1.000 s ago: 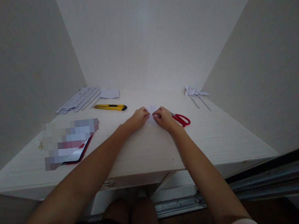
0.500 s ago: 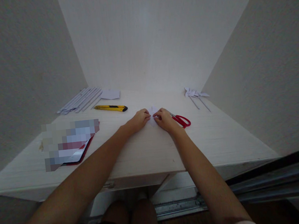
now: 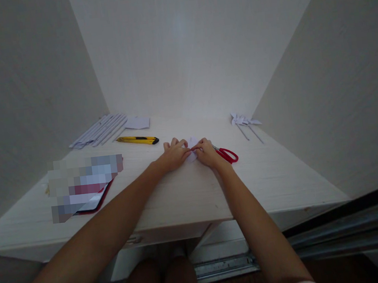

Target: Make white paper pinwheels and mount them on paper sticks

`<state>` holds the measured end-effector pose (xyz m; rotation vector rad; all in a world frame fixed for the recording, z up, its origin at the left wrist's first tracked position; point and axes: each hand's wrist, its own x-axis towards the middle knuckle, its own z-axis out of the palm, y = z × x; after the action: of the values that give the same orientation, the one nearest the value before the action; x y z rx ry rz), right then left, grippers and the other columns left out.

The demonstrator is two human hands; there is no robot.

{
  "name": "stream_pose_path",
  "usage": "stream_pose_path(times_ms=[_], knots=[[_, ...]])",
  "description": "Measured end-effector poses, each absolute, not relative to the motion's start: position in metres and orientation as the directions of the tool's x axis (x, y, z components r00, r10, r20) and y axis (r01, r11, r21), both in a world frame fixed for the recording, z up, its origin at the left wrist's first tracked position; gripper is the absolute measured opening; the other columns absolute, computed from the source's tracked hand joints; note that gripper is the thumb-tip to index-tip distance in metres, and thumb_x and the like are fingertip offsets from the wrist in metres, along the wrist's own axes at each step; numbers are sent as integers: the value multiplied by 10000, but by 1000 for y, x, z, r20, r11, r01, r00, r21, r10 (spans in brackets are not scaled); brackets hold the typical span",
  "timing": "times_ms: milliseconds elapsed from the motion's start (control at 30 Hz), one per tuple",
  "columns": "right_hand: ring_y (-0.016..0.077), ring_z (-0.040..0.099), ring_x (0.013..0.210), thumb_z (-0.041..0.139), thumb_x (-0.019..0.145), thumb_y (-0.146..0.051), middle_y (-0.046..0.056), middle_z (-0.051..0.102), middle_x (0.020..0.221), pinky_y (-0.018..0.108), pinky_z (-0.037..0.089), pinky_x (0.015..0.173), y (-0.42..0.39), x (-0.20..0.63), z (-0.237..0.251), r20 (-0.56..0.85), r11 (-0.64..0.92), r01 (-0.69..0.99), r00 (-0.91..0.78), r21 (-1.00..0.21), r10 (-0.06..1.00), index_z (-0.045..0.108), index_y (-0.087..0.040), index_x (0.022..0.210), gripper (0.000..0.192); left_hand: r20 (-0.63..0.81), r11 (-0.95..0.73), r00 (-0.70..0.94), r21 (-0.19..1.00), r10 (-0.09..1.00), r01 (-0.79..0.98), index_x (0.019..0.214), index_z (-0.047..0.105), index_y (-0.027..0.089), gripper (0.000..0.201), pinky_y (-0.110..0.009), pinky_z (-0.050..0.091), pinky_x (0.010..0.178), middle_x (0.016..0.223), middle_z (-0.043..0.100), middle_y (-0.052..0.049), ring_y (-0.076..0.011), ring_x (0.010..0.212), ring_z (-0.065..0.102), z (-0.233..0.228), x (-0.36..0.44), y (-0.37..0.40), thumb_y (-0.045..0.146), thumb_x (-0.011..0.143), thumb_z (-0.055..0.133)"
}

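Note:
Between my two hands a small piece of white paper (image 3: pixel 192 157) lies on the white desktop, cut or folded into flaps as far as I can make out. The thumb and forefinger of my left hand (image 3: pixel 174 155) pinch at its middle, while the other fingers are raised and curled. From the other side, the fingertips of my right hand (image 3: pixel 207 153) close on the paper, almost touching the left ones. Scissors with red handles (image 3: pixel 230 155) lie just beside my right hand, their blades mostly hidden by it.
Toward the back left are a yellow utility knife (image 3: pixel 138 140), rolled paper sticks (image 3: pixel 98 130) and paper squares (image 3: pixel 138 122). Paper pinwheels on sticks (image 3: pixel 242 121) lie at the back right. A partly blurred device with a red edge (image 3: pixel 96 204) is at the left. Walls enclose the desktop (image 3: pixel 185 200).
My left hand's outer fingers have lifted and spread away from the desktop, and its fingertips have come closer to the right hand's. The view has shifted slightly.

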<state>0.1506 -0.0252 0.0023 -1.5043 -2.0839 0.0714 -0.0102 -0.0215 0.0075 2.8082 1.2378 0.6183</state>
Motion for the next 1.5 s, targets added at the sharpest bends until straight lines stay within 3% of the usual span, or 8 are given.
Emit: stream_pose_path(times_ms=[133,267,367,667,900,1000,1267,1500], knots=[[195,470,885,447,752,-79,81,536,799,377,335,872,-24,154,9,443,347,866,-168,-361,881,702,-177,814,280,330,-675,602,182,727,715,916,635,247,333,-404,264,732,1109,510,-52,-250,958,357,8,-8,-17,365,874,326],[197,498,894,379,763,-64,107,595,869,380,347,883,-19,165,15,560,241,839,90,-489,823,674,-126,882,324,316,-675,607,190,730,713,892,635,247,340,-398,255,734,1122,510,-46,-253,969,344,6,-8,-11,354,877,312],[196,529,895,352,749,-49,128,625,903,352,379,869,-17,170,16,534,180,809,186,-559,825,658,-88,911,349,309,-682,616,194,725,705,888,637,245,341,-400,249,734,1133,505,-43,-256,975,341,5,-9,-8,360,875,316],[145,585,894,368,680,-17,98,660,949,243,419,836,-16,168,12,352,158,781,84,-605,932,636,-88,993,418,252,-686,642,168,724,708,935,606,234,334,-392,233,721,1140,528,-27,-241,1000,351,12,-9,-13,338,886,292],[159,551,998,372,696,-25,93,613,1092,306,379,917,-7,167,6,327,176,797,28,-578,945,552,-116,1139,487,222,-685,649,183,728,705,942,599,225,349,-391,222,718,1139,541,-34,-242,998,354,14,-10,-12,345,892,275],[159,552,993,379,715,-37,81,632,1051,316,370,925,-5,167,5,334,185,787,28,-588,942,525,-120,1170,485,210,-684,652,183,729,706,939,599,220,351,-390,223,717,1141,542,-34,-242,998,356,15,-11,-12,345,893,274],[147,571,899,463,742,-89,92,653,937,264,407,852,-4,163,5,435,362,769,-122,-526,892,678,-123,878,256,205,-705,675,181,709,685,921,604,231,344,-398,224,725,1145,547,-24,-243,1007,362,17,-12,-12,337,893,278],[150,570,866,516,729,-113,54,656,884,300,403,850,-3,163,-1,450,392,775,-156,-496,879,672,-171,823,191,207,-702,671,192,712,686,930,605,231,324,-403,225,729,1133,563,-28,-240,1003,368,19,-13,-12,330,888,299]])
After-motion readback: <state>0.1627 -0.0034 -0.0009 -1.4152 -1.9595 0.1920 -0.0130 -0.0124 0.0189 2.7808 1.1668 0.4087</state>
